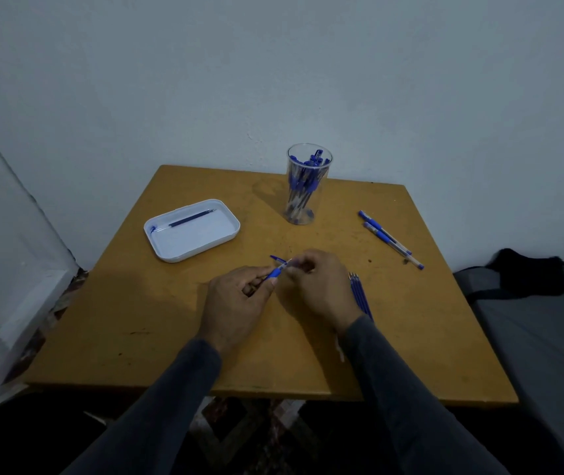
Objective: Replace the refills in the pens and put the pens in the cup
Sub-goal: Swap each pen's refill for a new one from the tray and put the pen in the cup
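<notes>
Over the middle of the wooden table (157, 323), my left hand (236, 303) pinches a blue pen (275, 271) by its grip section. My right hand (318, 286) grips the other end of the same pen, fingers curled round it. A blue pen cap (276, 258) lies on the table just beyond the hands. Several blue refills (361, 296) lie beside my right wrist, partly hidden by it. A clear cup (304, 183) holding several blue pens stands at the back. Two more pens (390, 238) lie at the right.
A white tray (219, 236) at the left holds one used refill (189, 219). A grey wall rises right behind the table. A grey cushion with a dark cloth (527, 279) sits off the table's right edge.
</notes>
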A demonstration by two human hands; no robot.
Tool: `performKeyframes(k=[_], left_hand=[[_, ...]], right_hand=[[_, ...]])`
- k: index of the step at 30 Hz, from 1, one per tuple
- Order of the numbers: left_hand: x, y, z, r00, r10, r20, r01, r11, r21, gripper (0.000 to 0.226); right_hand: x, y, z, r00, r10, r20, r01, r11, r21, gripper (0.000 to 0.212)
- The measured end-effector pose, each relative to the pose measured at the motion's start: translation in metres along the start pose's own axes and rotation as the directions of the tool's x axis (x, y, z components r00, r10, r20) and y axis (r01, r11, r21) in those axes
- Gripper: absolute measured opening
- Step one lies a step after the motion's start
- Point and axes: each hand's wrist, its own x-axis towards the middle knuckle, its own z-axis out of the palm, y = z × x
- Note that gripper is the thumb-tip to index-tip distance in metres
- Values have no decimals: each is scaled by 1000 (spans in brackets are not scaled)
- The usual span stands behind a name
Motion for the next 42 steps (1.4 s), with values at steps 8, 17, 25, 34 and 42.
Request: performKeyframes(k=[8, 17, 25, 34, 42], left_hand=[[0, 1, 1, 1000, 22, 8, -22, 1000, -7, 23], [0, 1, -1, 997, 64, 52, -66, 997, 39, 24], [0, 2, -2, 995, 91, 49, -92, 996, 19, 24], [0, 2, -2, 993, 113, 45, -113, 994, 7, 24], [1, 1, -2, 990, 129, 53, -130, 992, 6, 23]], right_hand=[[0, -9, -38, 988, -30, 150, -20, 947, 321, 11], [5, -4, -35, 961, -113, 252, 73, 984, 162, 11], [6, -5, -39, 968, -128, 214, 126, 992, 25, 46], [7, -3, -34, 976, -116, 182, 115, 993, 15, 53], [7, -1, -34, 974, -125, 189, 131, 991, -21, 53]])
